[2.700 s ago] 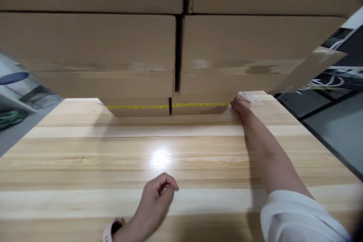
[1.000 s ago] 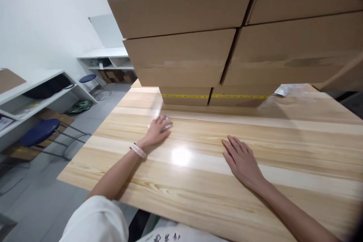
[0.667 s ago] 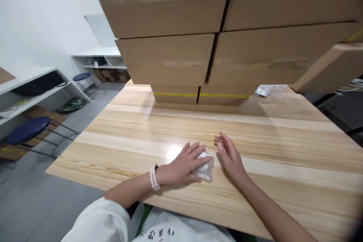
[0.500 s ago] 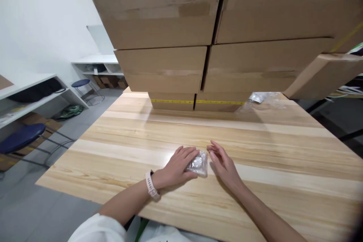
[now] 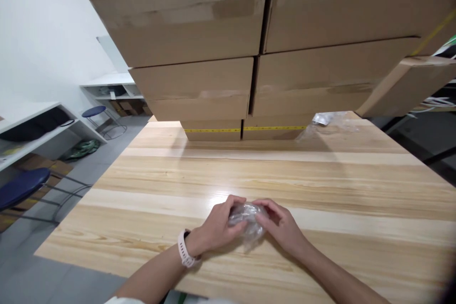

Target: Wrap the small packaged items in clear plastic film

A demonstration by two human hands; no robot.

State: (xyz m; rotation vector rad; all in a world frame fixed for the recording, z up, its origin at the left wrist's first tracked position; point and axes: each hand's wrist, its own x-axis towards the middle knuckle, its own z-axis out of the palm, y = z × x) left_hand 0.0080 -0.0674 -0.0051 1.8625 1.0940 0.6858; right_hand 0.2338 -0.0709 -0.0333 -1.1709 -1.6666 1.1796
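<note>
Between my two hands is a small packet in clear, shiny plastic wrap [image 5: 249, 221], held just over the wooden table [image 5: 160, 185]. My left hand [image 5: 223, 223] grips its left side, thumb in front and fingers behind. On the other side, the fingers and thumb of my right hand [image 5: 281, 223] close on the wrap's right edge. A loose, crumpled part of the plastic hangs toward me below the thumbs. What lies inside the wrap cannot be made out. A pale pink watch band [image 5: 185, 249] circles my left wrist.
Stacked cardboard boxes [image 5: 199, 85] rise at the table's back, overhanging it. Clear plastic wrapping [image 5: 324, 121] lies behind on the right, near a tilted cardboard box [image 5: 402, 85]. To the left are blue stools [image 5: 24, 187] and white shelves [image 5: 39, 133].
My right hand has come in from the right and taken hold of the wrap. The packet has turned from lying flat under my left hand, and loose plastic now spreads toward me.
</note>
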